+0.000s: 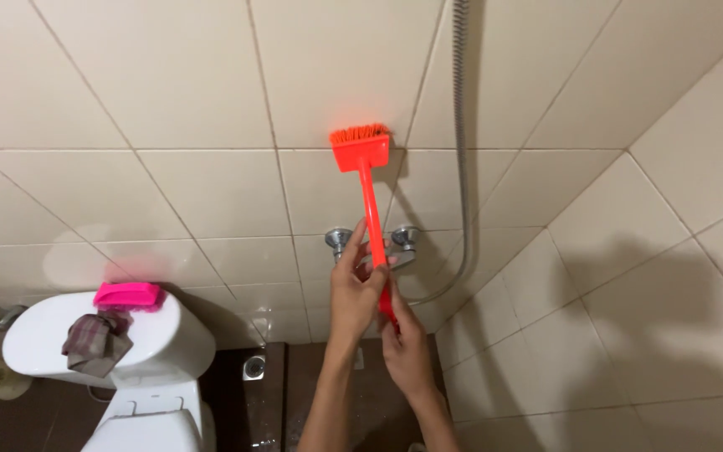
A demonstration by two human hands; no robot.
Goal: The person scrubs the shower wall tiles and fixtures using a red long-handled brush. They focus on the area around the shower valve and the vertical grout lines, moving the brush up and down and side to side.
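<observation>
Both hands are gripping an orange brush point(367, 188) against the wall tiles point(202, 92).
Left hand point(356, 293) is clamped higher, right hand point(405, 347) lower; the handle is running nearly upright, bristles above both.

Landmark: white toilet tank point(156, 335), lower left. On its lid – a pink scrub brush point(130, 294) at the back edge, a crumpled checked cloth point(94, 341) just in front of it. Right of the tank, higher on the cream tiled wall point(169, 84): chrome tap valves point(371, 239). Metal shower hose point(461, 125) hangs further right. Floor drain point(253, 367) just right of the tank, low – dark floor.
</observation>
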